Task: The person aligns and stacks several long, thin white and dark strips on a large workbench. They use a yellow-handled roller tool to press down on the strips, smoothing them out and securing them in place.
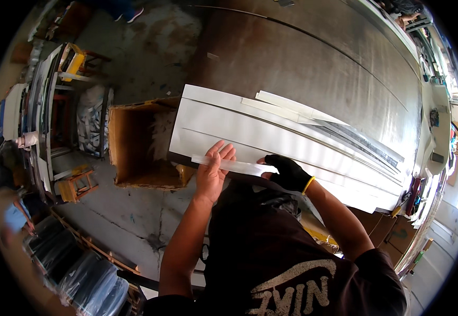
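A narrow, translucent white strip (245,168) stretches between my hands in front of my body. My bare left hand (211,176) pinches it near its left end, thumb across it, the other fingers pointing up. At the strip's right end is my right hand (288,174), in a black glove with a yellow cuff; its fingers close on the strip, partly hidden. Just beyond both hands lie long white panels (200,118) on the dark worktable (292,50). Thin cream strips (281,109) and a grey strip (358,138) rest on those panels.
An open cardboard box (114,147) stands on the floor left of the table. Farther left are a bag of scraps (91,118), a small wooden stool (77,184) and plastic-wrapped rolls (94,284). Another person (15,216) is at the far left edge.
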Available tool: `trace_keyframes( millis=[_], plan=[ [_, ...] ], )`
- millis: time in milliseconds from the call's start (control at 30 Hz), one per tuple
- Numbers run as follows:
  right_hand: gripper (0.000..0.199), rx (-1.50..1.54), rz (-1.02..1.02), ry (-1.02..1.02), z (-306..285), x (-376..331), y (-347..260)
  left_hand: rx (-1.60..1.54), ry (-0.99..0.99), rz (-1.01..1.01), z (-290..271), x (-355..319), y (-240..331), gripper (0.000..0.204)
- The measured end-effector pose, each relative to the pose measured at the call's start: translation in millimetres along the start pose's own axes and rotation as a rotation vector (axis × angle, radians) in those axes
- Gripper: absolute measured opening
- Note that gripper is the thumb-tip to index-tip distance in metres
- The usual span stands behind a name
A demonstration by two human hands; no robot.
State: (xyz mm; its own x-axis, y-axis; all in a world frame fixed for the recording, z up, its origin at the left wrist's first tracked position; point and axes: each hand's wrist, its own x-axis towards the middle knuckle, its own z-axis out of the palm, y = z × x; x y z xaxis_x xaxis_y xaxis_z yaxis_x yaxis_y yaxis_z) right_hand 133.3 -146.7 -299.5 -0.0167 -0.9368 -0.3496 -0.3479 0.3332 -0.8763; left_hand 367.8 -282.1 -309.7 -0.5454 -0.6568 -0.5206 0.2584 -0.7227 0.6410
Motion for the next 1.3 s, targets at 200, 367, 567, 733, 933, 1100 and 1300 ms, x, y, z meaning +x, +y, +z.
trace_keyframes(
  millis=[200, 367, 567, 733, 933, 1100, 1300],
  plan=[
    [0.015, -0.089, 0.058, -0.027, 3, 7, 32, 0.297, 0.146, 0.047, -8, 1, 21, 0.04],
    [0.016, -0.169, 0.121, -0.008, -6, 6, 32, 0.431, 0.272, 0.171, -41, 9, 32, 0.02],
    [0.037, -0.388, -0.125, 0.13, -2, 29, -3, 0.508, 0.256, 0.25, -42, 16, 35, 0.018],
    [0.04, -0.023, -0.113, 0.011, 27, 83, -52, 0.469, 0.256, 0.316, -34, 15, 35, 0.02],
    [0.025, 0.074, 0.229, -0.054, 44, 103, -44, 0.516, 0.412, 0.382, -41, 19, 40, 0.027],
    [0.027, -0.023, 0.121, 0.023, 44, 106, -34, 0.614, 0.447, 0.408, -58, 30, 31, 0.032],
    [0.025, -0.186, 0.066, 0.167, 57, 131, -44, 1.193, 0.582, 0.767, -96, 57, 19, 0.037]
  ],
)
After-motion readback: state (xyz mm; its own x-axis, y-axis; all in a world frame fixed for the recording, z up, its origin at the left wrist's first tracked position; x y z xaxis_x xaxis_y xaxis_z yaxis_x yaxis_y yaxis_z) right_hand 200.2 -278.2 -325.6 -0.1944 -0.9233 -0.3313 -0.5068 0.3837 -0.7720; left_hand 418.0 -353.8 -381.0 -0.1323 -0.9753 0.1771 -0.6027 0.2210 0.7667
